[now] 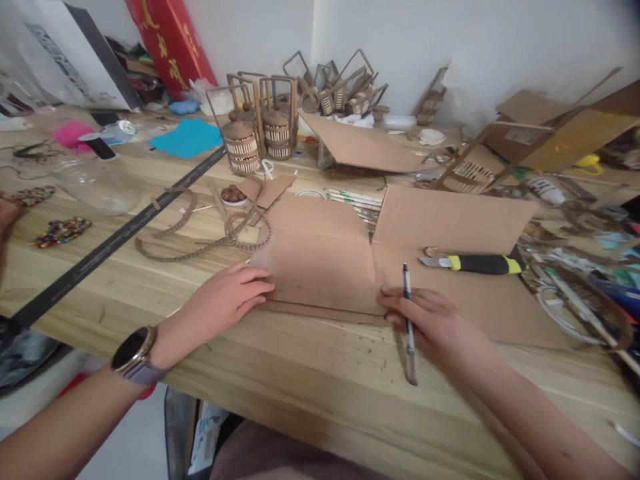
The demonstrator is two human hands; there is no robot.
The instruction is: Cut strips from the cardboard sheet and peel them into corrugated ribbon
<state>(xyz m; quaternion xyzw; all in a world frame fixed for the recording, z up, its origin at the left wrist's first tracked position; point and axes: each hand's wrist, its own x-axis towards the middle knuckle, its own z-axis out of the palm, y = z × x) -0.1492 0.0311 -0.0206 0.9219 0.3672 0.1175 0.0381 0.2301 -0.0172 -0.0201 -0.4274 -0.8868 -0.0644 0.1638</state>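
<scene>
A folded brown cardboard piece (320, 260) lies on the wooden table in front of me. My left hand (237, 290) rests at its left edge, fingers stretched out with the fingertips on the board. At the near right corner, the fingers of my right hand (430, 317) touch the cardboard edge. A pen (409, 333) is held in that hand, tip pointing away from me; exactly how the fingers grip it is partly hidden. A yellow and black utility knife (480, 264), blade out, lies on the cardboard flap just beyond my right hand.
Several small woven baskets with tall handles (241, 143) stand at the back. A braided strip (200, 257) curls left of the cardboard, near a small dish of brown beads (233, 195). A long black strip (100, 263) crosses the table. At far left, another person's hand (7, 212) shows.
</scene>
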